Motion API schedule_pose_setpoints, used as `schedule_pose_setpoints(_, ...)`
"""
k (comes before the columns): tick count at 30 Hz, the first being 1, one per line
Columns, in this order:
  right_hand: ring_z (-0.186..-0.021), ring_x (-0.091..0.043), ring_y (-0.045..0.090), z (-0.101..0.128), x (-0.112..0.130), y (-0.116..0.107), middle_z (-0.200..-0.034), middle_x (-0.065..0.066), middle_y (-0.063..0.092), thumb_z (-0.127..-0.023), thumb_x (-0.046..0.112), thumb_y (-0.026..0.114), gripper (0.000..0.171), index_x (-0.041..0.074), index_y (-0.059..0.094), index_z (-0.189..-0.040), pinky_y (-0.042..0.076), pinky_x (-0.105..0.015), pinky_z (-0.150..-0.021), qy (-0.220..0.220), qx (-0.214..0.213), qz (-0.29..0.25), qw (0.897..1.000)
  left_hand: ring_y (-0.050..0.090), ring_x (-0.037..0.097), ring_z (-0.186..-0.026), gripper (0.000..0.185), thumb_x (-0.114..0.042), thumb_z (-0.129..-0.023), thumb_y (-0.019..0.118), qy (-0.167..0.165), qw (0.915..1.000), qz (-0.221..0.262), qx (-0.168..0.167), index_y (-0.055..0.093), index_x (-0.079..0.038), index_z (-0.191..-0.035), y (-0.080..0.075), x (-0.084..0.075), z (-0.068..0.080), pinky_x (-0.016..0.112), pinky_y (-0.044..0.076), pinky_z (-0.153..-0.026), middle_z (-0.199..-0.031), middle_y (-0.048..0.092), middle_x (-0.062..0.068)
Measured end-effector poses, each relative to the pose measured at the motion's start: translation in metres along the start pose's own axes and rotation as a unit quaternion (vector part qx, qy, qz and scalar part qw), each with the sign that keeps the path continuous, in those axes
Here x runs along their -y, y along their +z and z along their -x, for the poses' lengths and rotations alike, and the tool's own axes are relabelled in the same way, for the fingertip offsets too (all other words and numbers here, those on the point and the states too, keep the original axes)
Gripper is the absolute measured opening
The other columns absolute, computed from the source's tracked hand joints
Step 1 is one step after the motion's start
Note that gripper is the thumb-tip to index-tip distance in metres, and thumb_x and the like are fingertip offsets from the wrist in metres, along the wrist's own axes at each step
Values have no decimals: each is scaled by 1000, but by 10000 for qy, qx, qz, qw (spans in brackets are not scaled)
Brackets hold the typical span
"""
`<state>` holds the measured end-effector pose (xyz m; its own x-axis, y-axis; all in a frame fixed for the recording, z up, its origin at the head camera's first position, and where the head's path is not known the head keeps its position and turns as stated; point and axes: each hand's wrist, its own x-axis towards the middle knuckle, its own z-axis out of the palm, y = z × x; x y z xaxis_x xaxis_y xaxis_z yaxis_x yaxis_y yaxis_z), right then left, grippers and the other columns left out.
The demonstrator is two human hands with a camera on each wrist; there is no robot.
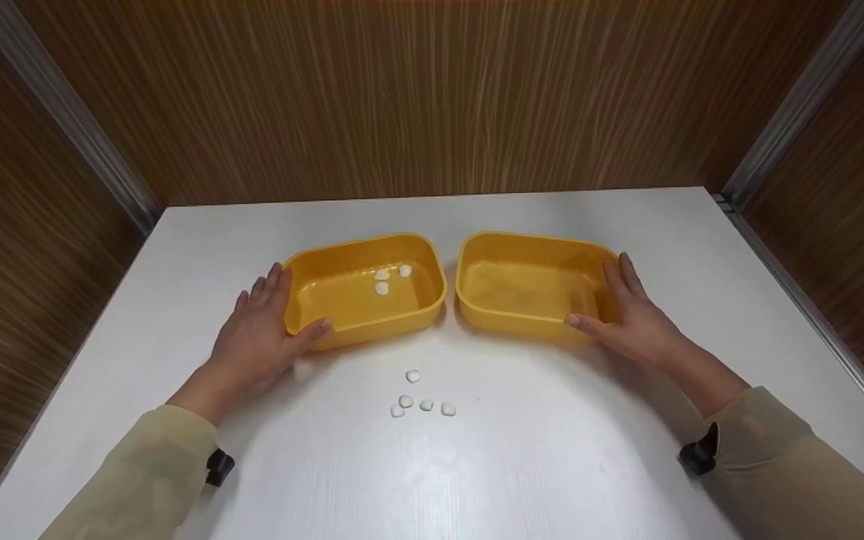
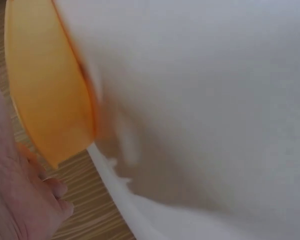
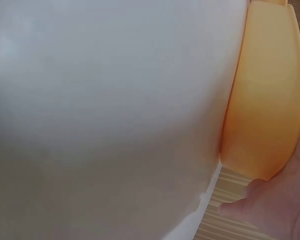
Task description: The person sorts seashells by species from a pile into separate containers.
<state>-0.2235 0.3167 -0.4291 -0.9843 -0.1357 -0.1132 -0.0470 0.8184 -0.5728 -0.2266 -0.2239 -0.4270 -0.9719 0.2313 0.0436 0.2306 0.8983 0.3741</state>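
Two yellow plastic tubs stand side by side on the white table. My left hand (image 1: 256, 334) holds the left tub (image 1: 364, 332) at its outer end, thumb over the near rim and fingers along the end wall. Three small white rounded pieces (image 1: 382, 288) lie inside it, toward its right side. My right hand (image 1: 642, 326) holds the right tub (image 1: 511, 321) at its right end, thumb at the near rim and fingers over the end. No pieces show in that tub. Each wrist view shows a tub's side wall with fingers around its end.
Several more white pieces (image 1: 427, 405) lie loose on the table (image 1: 522, 465) in front of the tubs. Another pale, blurred piece (image 1: 303, 370) is close beside my left hand. Wood-grain panels (image 1: 432, 97) enclose the table at the back and both sides.
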Motion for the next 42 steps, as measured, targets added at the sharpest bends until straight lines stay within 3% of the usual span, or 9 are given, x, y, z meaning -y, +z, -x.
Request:
schedule_pose_setpoints(8, -158, -53, 4, 0, -1, 0, -173, -4, -29, -95, 72, 65, 121, 21, -16, -168, 18, -75, -120, 40, -7, -93, 9999, 18, 35, -162, 101, -68, -101, 57, 827, 9951, 142, -531, 19, -4, -169, -9, -40, 4, 53, 14, -130, -176, 19, 15)
schedule_pose_setpoints(15, -158, -53, 6, -2, 1, -1, -173, -2, -29, -94, 73, 64, 121, 21, -15, -168, 19, -75, -120, 8, -21, -75, 10000, 37, 30, -155, 85, -51, -100, 70, 1821, 9796, 520, -667, 35, -11, -167, -3, -71, 16, 49, 28, -127, -167, 42, 8)
schedule_pose_setpoints(23, -160, -48, 2, 0, 2, -1, -172, 3, -30, -94, 72, 65, 120, 20, -14, -169, 16, -71, -123, -46, 18, -208, 9998, 66, 25, -129, 63, -37, -96, 81, 2196, 9653, 1342, -451, 61, -12, -151, 17, -87, 23, 46, 51, -110, -141, 69, 4)
schedule_pose_setpoints(29, -159, -51, 4, -1, 2, 0, -173, 2, -30, -93, 74, 64, 121, 22, -15, -169, 17, -74, -121, 9, 19, -156, 9999, 73, 22, -113, 42, -25, -95, 83, 1995, 9531, 2255, 309, 74, -9, -134, 34, -90, 19, 50, 59, -97, -121, 78, 9)
schedule_pose_setpoints(34, -159, -51, 4, -1, 0, 1, -173, 1, -30, -94, 72, 65, 120, 21, -15, -169, 16, -74, -121, 6, 1, -163, 9999, 72, 21, -109, 37, -23, -97, 80, 1524, 9467, 2703, 865, 76, -7, -130, 48, -89, 14, 47, 56, -103, -120, 77, 8)
schedule_pose_setpoints(38, -159, -51, 3, -1, -1, 1, -173, 2, -30, -94, 72, 65, 120, 22, -15, -169, 16, -74, -121, -3, -1, -168, 9999, 70, 21, -108, 34, -21, -97, 80, 1192, 9430, 2913, 1081, 76, -7, -129, 59, -86, 11, 44, 56, -102, -119, 76, 6)
schedule_pose_setpoints(42, -159, -51, 2, -1, -1, 1, -173, 2, -30, -94, 71, 66, 121, 21, -14, -169, 15, -73, -122, -53, -28, -208, 9998, 67, 23, -108, 32, -18, -97, 80, 1085, 9435, 2925, 1117, 77, -6, -127, 67, -84, 9, 45, 55, -102, -117, 75, 5)
